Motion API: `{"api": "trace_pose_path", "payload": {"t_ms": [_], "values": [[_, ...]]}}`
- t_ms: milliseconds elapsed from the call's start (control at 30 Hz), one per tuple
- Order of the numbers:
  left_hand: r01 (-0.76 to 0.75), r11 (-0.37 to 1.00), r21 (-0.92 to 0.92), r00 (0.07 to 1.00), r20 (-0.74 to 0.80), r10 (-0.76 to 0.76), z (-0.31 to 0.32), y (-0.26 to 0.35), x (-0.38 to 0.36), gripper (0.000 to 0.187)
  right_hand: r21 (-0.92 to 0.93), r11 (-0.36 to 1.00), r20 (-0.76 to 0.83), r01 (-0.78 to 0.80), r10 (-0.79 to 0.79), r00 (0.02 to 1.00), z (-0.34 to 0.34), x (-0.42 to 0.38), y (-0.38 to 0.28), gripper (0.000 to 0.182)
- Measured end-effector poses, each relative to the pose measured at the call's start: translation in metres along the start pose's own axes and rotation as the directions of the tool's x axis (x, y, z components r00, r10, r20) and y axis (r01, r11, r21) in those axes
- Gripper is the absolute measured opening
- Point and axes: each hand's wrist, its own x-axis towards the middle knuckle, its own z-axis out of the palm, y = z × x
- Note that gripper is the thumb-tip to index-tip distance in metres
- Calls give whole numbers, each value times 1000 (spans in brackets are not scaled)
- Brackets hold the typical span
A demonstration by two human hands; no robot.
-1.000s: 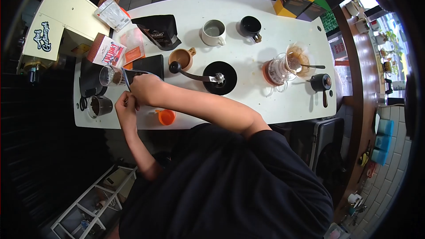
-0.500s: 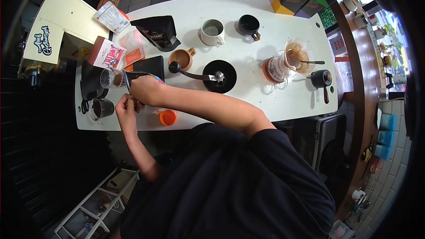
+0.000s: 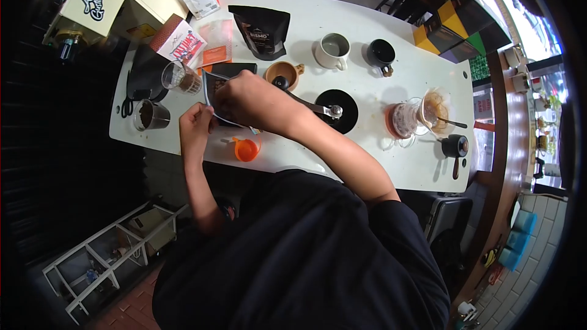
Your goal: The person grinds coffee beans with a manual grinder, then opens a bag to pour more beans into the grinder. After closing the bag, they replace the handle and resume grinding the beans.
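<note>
One open pouch, worked from both sides

And here it is, at the left end of the white table, held above the top with its mouth facing left. The left hand has thumb and fingers pinched together on the near edge, probably to steady the rim and keep it spread. The right hand is over at the mouth, palm down, fingers curled in; whether they are clamped on anything I cannot tell, as the hand hides them.

Just beside that mouth sits a glass with brown contents, likely put there for easy reach. A second glass, darker inside, stands nearer the edge. The orange cup is untouched, near the body, and the crank lies across the black bowl, clear of the forearm's fingers.
</note>
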Motion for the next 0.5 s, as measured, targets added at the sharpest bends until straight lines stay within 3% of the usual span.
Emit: {"api": "trace_pose_path", "payload": {"t_ms": [100, 133, 200, 300, 433, 500], "values": [[-31, 999, 29, 999, -18, 32, 0, -1, -1, 27, 140, 988, 28, -60, 57, 998, -41, -32, -17, 8], [-22, 1000, 16, 1000, -5, 22, 1, -2, -1, 27, 171, 985, -10, 9, -8, 1000, -53, -47, -16, 12], [-36, 999, 40, 999, -5, 36, -1, -2, 1, 26, 121, 982, 11, -144, 144, 989, -81, -77, -24, 11], [-21, 998, 67, 999, -26, 22, 2, 3, 0, 27, 36, 977, -86, -208, 210, 974, -108, -124, -23, 12], [-36, 996, 79, 999, -17, 38, 2, -1, 2, 28, -20, 889, -88, -457, 454, 887, -120, -161, -10, 12], [-33, 996, 89, 999, -17, 35, 3, 0, 3, 28, -29, 887, -78, -462, 458, 885, -117, -167, -5, 13]]}}
